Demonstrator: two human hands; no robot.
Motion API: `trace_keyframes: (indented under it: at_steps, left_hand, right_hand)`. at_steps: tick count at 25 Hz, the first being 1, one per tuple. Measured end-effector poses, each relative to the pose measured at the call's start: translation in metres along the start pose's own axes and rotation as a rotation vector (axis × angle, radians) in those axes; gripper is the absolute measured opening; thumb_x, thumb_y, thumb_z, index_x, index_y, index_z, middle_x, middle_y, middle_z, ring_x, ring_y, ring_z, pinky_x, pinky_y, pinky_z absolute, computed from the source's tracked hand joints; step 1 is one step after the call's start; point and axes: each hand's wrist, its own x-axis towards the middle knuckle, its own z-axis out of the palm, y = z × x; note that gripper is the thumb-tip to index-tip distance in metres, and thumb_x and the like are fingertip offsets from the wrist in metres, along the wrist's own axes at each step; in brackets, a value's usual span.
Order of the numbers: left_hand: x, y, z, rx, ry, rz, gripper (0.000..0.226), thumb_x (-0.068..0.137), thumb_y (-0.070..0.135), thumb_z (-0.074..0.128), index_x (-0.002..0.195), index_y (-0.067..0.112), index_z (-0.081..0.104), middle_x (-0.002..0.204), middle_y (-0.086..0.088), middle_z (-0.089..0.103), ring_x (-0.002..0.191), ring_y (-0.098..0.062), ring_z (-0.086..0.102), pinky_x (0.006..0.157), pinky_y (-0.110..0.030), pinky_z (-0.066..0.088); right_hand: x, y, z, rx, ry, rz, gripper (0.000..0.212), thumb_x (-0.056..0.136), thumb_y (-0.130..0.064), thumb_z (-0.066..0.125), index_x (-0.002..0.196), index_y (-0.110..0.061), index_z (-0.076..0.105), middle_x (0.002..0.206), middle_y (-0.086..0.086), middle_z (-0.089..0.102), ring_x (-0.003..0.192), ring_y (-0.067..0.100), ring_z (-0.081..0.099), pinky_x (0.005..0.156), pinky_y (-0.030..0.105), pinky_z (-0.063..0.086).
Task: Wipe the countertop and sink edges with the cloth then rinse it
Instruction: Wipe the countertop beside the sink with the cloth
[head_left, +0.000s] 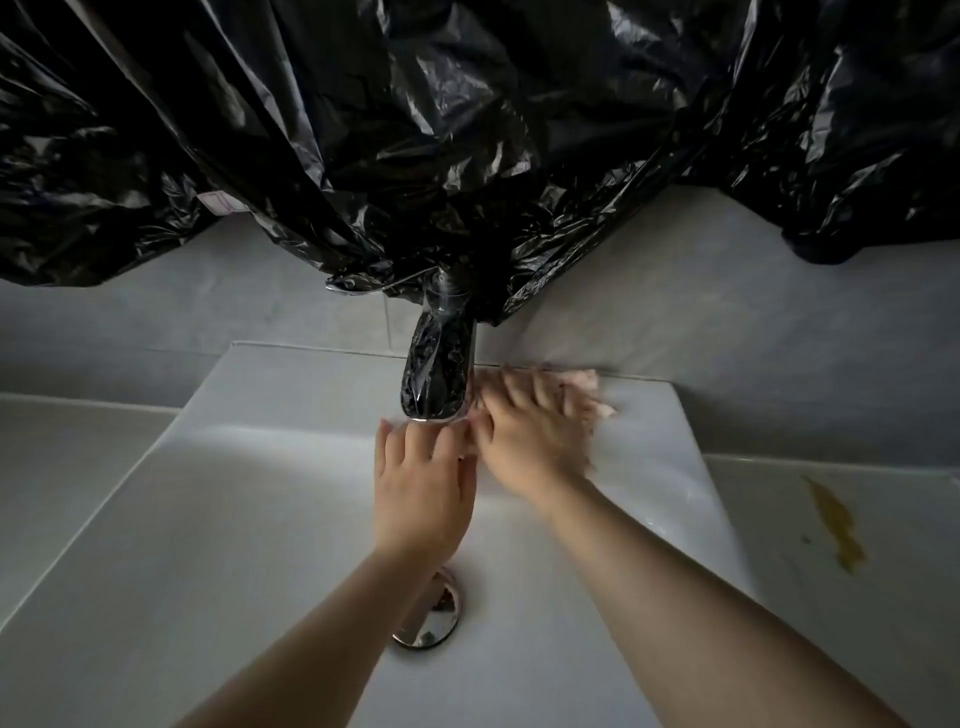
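A pale pinkish cloth (584, 387) lies on the back ledge of the white sink (218, 467), right of the faucet (439, 374). My right hand (530, 441) lies flat on top of it, fingers spread and blurred with motion. Only the cloth's far edge shows past the fingers. My left hand (423, 488) hovers just below the faucet spout, fingers slightly curled, and appears to hold nothing. Both forearms reach over the basin.
Black plastic sheeting (467, 130) hangs over the wall and drapes onto the faucet's top. A chrome drain (431, 618) sits in the basin, partly hidden by my left forearm. A yellow-brown stain (836, 525) marks the countertop (831, 597) at the right. More counter lies left of the sink.
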Motion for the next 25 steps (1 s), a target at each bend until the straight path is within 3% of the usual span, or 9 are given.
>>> trace_keyframes:
  at_steps: [3, 8, 10, 12, 16, 18, 20, 23, 25]
  left_hand:
    - [-0.005, 0.000, 0.000, 0.050, -0.001, 0.071, 0.042, 0.080, 0.031, 0.043, 0.113, 0.011, 0.060, 0.104, -0.011, 0.060, 0.103, -0.036, 0.055, 0.100, -0.058, 0.038]
    - [-0.020, 0.027, -0.004, 0.080, -0.131, 0.072, 0.045, 0.081, 0.035, 0.050, 0.118, 0.011, 0.060, 0.121, -0.017, 0.059, 0.122, -0.037, 0.049, 0.102, -0.055, 0.032]
    - [-0.030, 0.047, -0.013, 0.056, -0.226, 0.116, 0.045, 0.086, 0.032, 0.056, 0.128, 0.015, 0.052, 0.136, -0.012, 0.049, 0.135, -0.032, 0.034, 0.110, -0.051, 0.019]
    - [-0.040, 0.071, -0.017, -0.022, -0.286, 0.150, 0.044, 0.094, 0.032, 0.043, 0.136, 0.021, 0.041, 0.145, -0.004, 0.036, 0.142, -0.025, 0.017, 0.115, -0.043, 0.005]
    - [-0.052, 0.128, -0.023, -0.191, -0.252, 0.205, 0.037, 0.090, 0.029, 0.044, 0.123, 0.019, 0.055, 0.126, -0.004, 0.053, 0.122, -0.027, 0.046, 0.100, -0.037, 0.035]
    - [-0.056, 0.168, -0.017, -0.234, -0.262, 0.229, 0.035, 0.088, 0.028, 0.044, 0.119, 0.017, 0.059, 0.120, -0.005, 0.058, 0.113, -0.029, 0.051, 0.093, -0.037, 0.040]
    - [-0.064, 0.211, -0.010, -0.276, -0.257, 0.277, 0.039, 0.084, 0.032, 0.039, 0.109, 0.014, 0.063, 0.107, -0.007, 0.064, 0.100, -0.033, 0.058, 0.085, -0.038, 0.048]
    - [-0.076, 0.268, 0.014, -0.180, -0.433, 0.270, 0.036, 0.087, 0.030, 0.039, 0.116, 0.021, 0.059, 0.119, -0.002, 0.059, 0.111, -0.027, 0.052, 0.091, -0.035, 0.044]
    - [-0.086, 0.287, 0.039, -0.063, -0.612, 0.128, 0.036, 0.090, 0.025, 0.043, 0.125, 0.023, 0.052, 0.132, 0.001, 0.048, 0.124, -0.021, 0.042, 0.098, -0.032, 0.038]
  right_hand:
    - [-0.008, 0.041, -0.008, -0.058, 0.084, 0.060, 0.073, 0.077, -0.048, -0.003, 0.139, -0.035, 0.034, 0.152, -0.003, 0.032, 0.139, 0.028, 0.027, 0.110, 0.046, 0.019]
    - [-0.039, 0.103, -0.012, 0.031, 0.254, 0.277, 0.058, 0.089, -0.030, 0.019, 0.123, -0.005, 0.057, 0.122, 0.018, 0.060, 0.114, 0.035, 0.053, 0.096, 0.042, 0.039]
    - [-0.054, 0.109, -0.021, 0.173, 0.275, 0.421, 0.042, 0.096, -0.022, 0.030, 0.122, -0.005, 0.058, 0.125, 0.019, 0.059, 0.114, 0.035, 0.054, 0.092, 0.039, 0.042]
    - [-0.069, 0.124, -0.036, 0.362, 0.222, 0.599, 0.037, 0.099, -0.020, 0.033, 0.118, -0.004, 0.060, 0.124, 0.022, 0.059, 0.112, 0.038, 0.055, 0.087, 0.038, 0.043]
    - [-0.106, 0.172, -0.047, 0.722, 0.320, 0.807, 0.045, 0.092, -0.043, 0.030, 0.082, -0.016, 0.065, 0.090, 0.019, 0.067, 0.090, 0.040, 0.062, 0.077, 0.042, 0.050]
    - [-0.129, 0.201, -0.061, 0.890, 0.446, 0.884, 0.042, 0.087, -0.050, 0.030, 0.085, -0.017, 0.056, 0.088, 0.017, 0.067, 0.074, 0.036, 0.061, 0.067, 0.042, 0.053]
    - [-0.152, 0.228, -0.083, 1.039, 0.485, 0.888, 0.029, 0.098, -0.034, 0.036, 0.103, -0.009, 0.051, 0.089, 0.011, 0.058, 0.063, 0.034, 0.050, 0.049, 0.032, 0.039]
    - [-0.190, 0.280, -0.095, 1.007, 0.458, 0.769, 0.038, 0.098, -0.040, 0.037, 0.111, -0.006, 0.047, 0.094, 0.007, 0.058, 0.066, 0.032, 0.050, 0.057, 0.029, 0.044]
    - [-0.209, 0.312, -0.083, 0.926, 0.447, 0.707, 0.038, 0.095, -0.046, 0.035, 0.104, -0.011, 0.048, 0.103, 0.016, 0.064, 0.081, 0.036, 0.059, 0.066, 0.040, 0.046]
